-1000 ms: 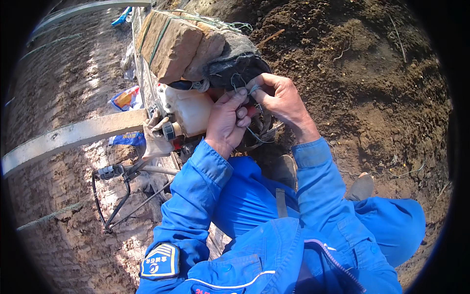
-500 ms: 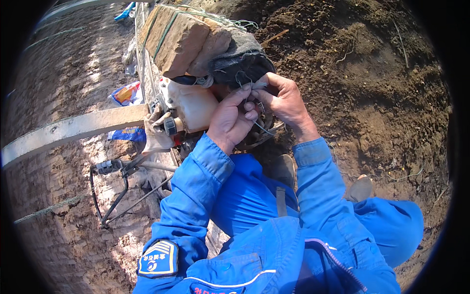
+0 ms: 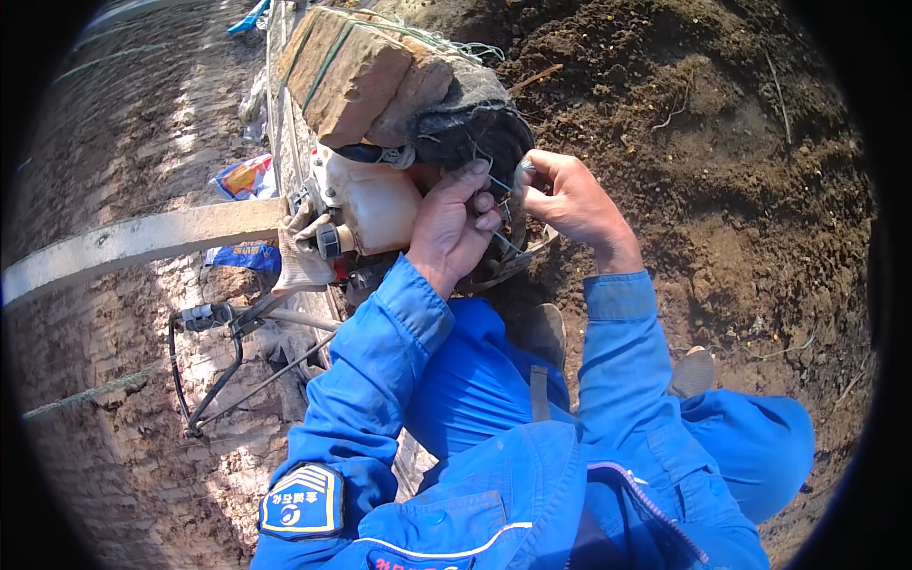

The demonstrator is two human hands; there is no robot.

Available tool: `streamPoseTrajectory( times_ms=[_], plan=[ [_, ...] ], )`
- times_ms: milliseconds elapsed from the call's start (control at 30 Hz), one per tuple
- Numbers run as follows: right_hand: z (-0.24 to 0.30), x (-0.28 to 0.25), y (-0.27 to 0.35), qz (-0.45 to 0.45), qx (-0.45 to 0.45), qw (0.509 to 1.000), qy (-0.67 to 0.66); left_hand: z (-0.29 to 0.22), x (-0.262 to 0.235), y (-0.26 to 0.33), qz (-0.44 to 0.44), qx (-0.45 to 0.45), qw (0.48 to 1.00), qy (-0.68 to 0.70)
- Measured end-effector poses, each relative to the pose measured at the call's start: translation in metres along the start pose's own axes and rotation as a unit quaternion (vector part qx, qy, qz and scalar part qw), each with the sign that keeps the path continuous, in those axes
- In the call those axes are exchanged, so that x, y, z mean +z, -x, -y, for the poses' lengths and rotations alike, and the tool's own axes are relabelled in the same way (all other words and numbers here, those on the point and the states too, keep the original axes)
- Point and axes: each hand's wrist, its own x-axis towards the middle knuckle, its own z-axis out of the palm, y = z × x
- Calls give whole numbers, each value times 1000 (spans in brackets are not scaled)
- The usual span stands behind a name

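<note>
Over the last second both hands have stayed at the small engine (image 3: 380, 204), upper centre of frame. Left hand (image 3: 454, 228) and right hand (image 3: 568, 204) pinch thin wire (image 3: 501, 180) against the dark housing (image 3: 475, 123); work remains fingertip-level.

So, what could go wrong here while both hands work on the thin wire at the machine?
The thin wire is pinched between the left hand and the right hand, both bare, so its ends might prick or cut a finger. The heavy block tied on top might shift if the cords loosen.
</note>
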Motion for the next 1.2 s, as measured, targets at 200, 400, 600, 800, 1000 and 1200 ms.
streamPoseTrajectory(
  times_ms=[200,400,600,800,1000,1200],
  plan=[
    [18,7,-19,-176,-96,980,-9,17,11,1,-97,167,944,-267],
    [13,33,-39,-196,-123,971,-67,18,14,4,-125,193,923,-307],
    [8,32,-36,-153,-127,977,-71,12,11,7,-100,134,970,-174],
    [12,17,-26,-70,-94,993,-12,8,13,8,-123,101,973,-167],
    [4,17,-17,-40,-107,959,-260,7,7,0,-87,79,986,-114],
    [-15,27,-13,-48,-47,951,-302,5,-1,-7,-56,32,997,-43]
  ],
)
